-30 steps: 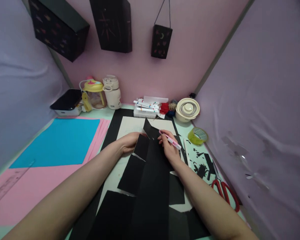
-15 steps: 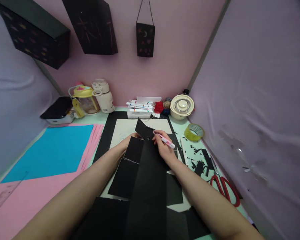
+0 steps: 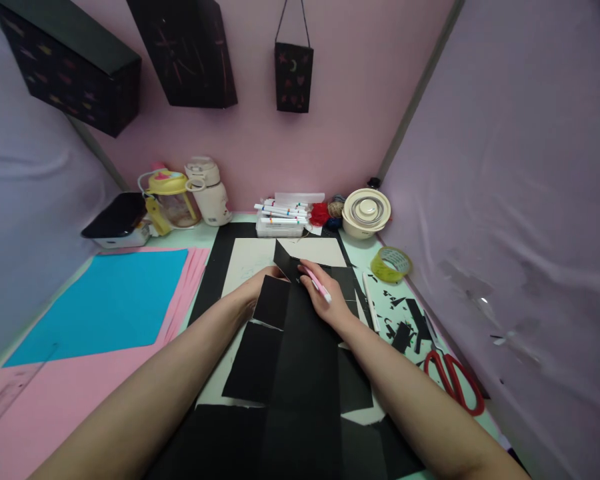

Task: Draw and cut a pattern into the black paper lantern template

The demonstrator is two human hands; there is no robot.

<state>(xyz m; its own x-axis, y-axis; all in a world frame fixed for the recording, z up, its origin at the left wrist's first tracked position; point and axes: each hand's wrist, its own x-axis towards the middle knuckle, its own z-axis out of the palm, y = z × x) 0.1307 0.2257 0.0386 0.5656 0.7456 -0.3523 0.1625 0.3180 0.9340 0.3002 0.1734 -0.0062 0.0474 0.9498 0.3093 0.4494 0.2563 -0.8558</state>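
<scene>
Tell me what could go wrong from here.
The pink pen-like tool in the right hand might slip toward the left hand, partly hidden by the black card. The card's raised flap could bend if pressed. The right forearm, near the red-handled scissors, might nudge them.

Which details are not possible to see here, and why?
All in the head view:
Left hand: fingers mostly hidden by black paper.
Pink tool: tip too small to tell, by the right hand.
Middle box: top cut off by upper edge.
Ruler: cut off by left edge.
Tape: print too small.
</scene>
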